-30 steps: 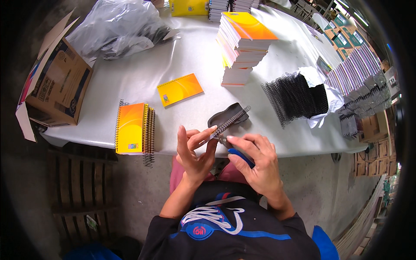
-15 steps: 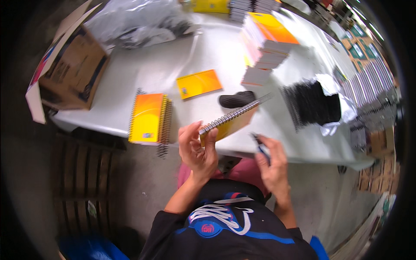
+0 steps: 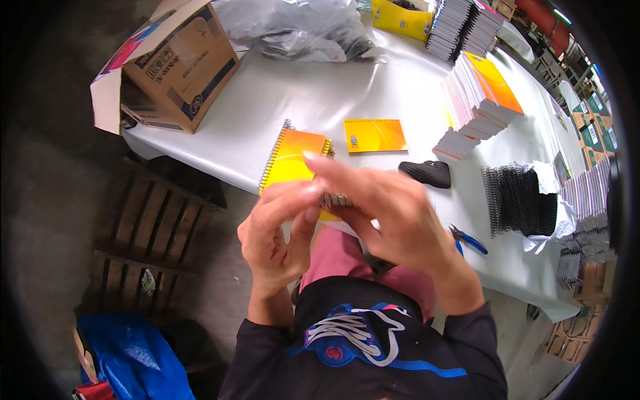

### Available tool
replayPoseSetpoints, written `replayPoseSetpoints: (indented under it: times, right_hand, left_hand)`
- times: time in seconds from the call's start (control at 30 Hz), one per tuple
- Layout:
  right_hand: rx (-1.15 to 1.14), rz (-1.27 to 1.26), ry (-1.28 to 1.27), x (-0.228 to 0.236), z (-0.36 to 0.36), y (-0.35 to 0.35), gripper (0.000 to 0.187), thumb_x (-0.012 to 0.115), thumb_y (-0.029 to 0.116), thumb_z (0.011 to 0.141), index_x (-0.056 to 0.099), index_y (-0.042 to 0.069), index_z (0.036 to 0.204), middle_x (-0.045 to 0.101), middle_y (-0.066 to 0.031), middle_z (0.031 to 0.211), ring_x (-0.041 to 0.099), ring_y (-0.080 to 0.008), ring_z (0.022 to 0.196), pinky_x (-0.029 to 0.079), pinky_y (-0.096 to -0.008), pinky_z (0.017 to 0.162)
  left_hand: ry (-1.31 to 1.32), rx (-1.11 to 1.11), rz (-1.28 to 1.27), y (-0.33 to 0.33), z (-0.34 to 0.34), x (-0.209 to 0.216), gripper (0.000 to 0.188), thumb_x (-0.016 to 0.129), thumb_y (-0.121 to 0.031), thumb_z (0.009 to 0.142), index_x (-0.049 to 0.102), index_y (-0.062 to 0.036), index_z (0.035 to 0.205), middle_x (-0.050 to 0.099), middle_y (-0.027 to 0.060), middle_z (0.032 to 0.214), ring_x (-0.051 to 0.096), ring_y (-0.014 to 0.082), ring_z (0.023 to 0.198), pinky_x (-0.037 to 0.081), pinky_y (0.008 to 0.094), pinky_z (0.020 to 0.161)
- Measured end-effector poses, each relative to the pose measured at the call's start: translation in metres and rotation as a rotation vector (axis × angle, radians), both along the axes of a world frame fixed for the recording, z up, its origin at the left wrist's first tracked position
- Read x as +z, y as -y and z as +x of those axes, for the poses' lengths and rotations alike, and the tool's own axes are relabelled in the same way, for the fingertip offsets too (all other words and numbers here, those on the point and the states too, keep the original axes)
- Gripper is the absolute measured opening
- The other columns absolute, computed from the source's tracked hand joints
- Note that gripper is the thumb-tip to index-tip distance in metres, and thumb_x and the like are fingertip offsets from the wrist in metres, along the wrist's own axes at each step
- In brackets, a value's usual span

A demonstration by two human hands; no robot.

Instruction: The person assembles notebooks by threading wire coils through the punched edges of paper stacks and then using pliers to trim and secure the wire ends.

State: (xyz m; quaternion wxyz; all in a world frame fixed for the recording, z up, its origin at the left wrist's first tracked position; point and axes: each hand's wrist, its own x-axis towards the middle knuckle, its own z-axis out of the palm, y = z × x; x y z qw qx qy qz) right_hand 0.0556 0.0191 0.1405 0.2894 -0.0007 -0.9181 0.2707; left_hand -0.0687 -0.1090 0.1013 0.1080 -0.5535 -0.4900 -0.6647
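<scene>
Both my hands are raised close together over the table's near edge, around a spiral notebook [image 3: 337,199] that they mostly hide; only part of its coil and a bit of yellow show. My left hand [image 3: 277,230] is closed on it with bent fingers. From the other side, my right hand [image 3: 393,213] pinches at the coil end. Just beyond them lies a pile of yellow-orange spiral notebooks [image 3: 293,157]. A single yellow-orange pad [image 3: 375,135] lies farther off. Blue-handled cutting pliers [image 3: 471,240] rest on the table to the right of my right hand.
A dark ribbed oblong object [image 3: 427,173] lies mid-table. Black binding coils [image 3: 520,200] sit on white paper at right, below a tall stack of orange-covered pads [image 3: 490,87]. An open cardboard box [image 3: 180,73] and clear plastic bags [image 3: 300,33] stand at the far left.
The pliers have left my right hand and now lie on the table. My right hand has moved left to the notebook, which has turned between my hands. The view has shifted.
</scene>
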Motion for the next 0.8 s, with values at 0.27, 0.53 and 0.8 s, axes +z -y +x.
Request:
replayPoseSetpoints:
  times: [0.27,0.53,0.8]
  right_hand:
    - [-0.066,-0.844,-0.039,-0.07,-0.111,-0.042,0.054,0.066,0.003,0.079,0.047,0.004,0.129,0.061,-0.0116,0.098,0.059,-0.0161,0.083,0.049,-0.0286,0.076]
    - [-0.529,-0.079,0.169,-0.075,-0.092,-0.037,0.065,0.075,0.029,0.071,0.049,0.014,0.129,0.042,-0.0157,0.128,0.041,-0.0316,0.115,0.037,-0.0436,0.09]
    - [-1.376,0.347,-0.107,0.044,0.085,-0.195,0.071,0.061,0.055,0.08,0.045,0.007,0.132,0.054,-0.0186,0.123,0.054,-0.0361,0.111,0.045,-0.0476,0.089]
  left_hand:
    - [0.468,0.369,-0.309,0.005,-0.07,-0.05,0.037,0.052,-0.02,0.096,0.051,0.0011,0.127,0.054,0.0113,0.127,0.049,0.0155,0.115,0.034,0.0263,0.1]
    - [0.637,0.27,-0.374,-0.009,-0.057,-0.105,0.03,0.049,-0.015,0.097,0.054,0.0033,0.12,0.058,0.0105,0.116,0.052,0.0157,0.109,0.04,0.0283,0.095]
    - [0.423,0.529,-0.23,0.006,-0.043,-0.068,0.03,0.053,-0.016,0.094,0.052,-0.0021,0.121,0.046,0.0123,0.128,0.044,0.0204,0.119,0.035,0.0347,0.099]
